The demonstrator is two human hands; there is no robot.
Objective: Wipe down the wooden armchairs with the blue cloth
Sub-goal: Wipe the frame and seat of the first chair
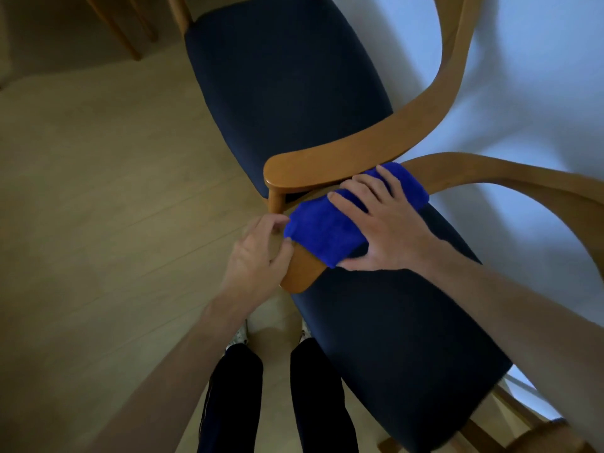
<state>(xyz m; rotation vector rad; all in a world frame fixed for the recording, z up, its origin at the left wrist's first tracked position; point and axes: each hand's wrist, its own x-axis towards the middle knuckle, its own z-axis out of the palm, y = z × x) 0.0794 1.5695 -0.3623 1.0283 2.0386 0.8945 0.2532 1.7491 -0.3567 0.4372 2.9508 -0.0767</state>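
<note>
My right hand point(389, 223): fingers spread flat, pressing the blue cloth point(340, 220) onto the armrest point(302, 273) | my left hand point(258, 253): curled around the armrest's front end, touching the cloth's edge | cloth: folded, long axis along the armrest, running from my left hand up-right beneath my right.

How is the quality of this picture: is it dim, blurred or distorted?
Head view: dim light, dull floor; wide-angle lens bends the wooden armrest and stretches the forearms at the edges; the hands, right and left, look slightly soft; the blue cloth looks strongly saturated.
</note>
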